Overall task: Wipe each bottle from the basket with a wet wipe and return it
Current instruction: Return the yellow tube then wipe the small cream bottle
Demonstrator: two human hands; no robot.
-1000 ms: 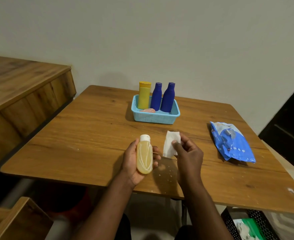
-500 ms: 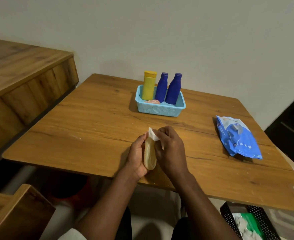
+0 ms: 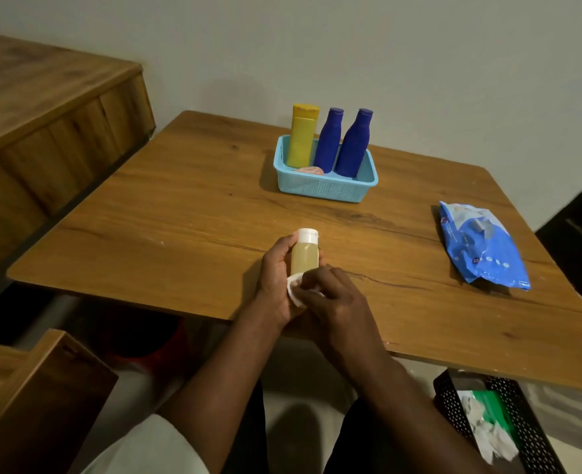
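- Both hands are meeting at the pale bottle point(image 3: 304, 257): our left hand point(image 3: 275, 278) is curling round it, cap pointing away from us
- Our right hand point(image 3: 330, 299) is pinching the wet wipe point(image 3: 294, 289) against its lower end, so the long axis is running up from those fingers toward the basket point(image 3: 323, 189)

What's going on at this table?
A person is cleaning bottles. The left hand holds a small bottle of pale liquid above the table, while the right hand rubs a wipe over its lower end. Three more bottles stand in the basket, and a wipe pack lies to the right.
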